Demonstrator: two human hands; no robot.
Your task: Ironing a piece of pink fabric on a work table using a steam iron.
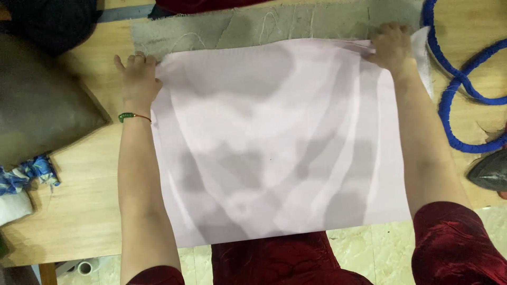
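- Two hands pin the far corners of a pale pink cloth (274, 142) that lies spread flat on a wooden tabletop (84, 200), its near edge hanging over the tabletop's front toward the person.
- Left hand (138, 79): fingers curled on the cloth's far left corner, pinching its edge; a green bead bracelet on a red thread (132, 116) sits at the wrist just behind it.
- Right hand (392, 46): clenched on the cloth's far right corner, where the fabric bunches into small folds under the fingers.
- Beyond both hands, a grey frayed fabric (253, 26) lies flat under the cloth's far edge, loose threads trailing from it.
- Right of the right hand, a blue cord (449, 89) loops across the tabletop; nearer the person, a dark iron tip (488, 171) shows at the frame edge.
- Left of the left hand, a dull grey-brown cushion-like bundle (37, 100) rests, with a blue and white patterned scrap (26, 174) beside it.
- No packages, labels or signs can be made out.
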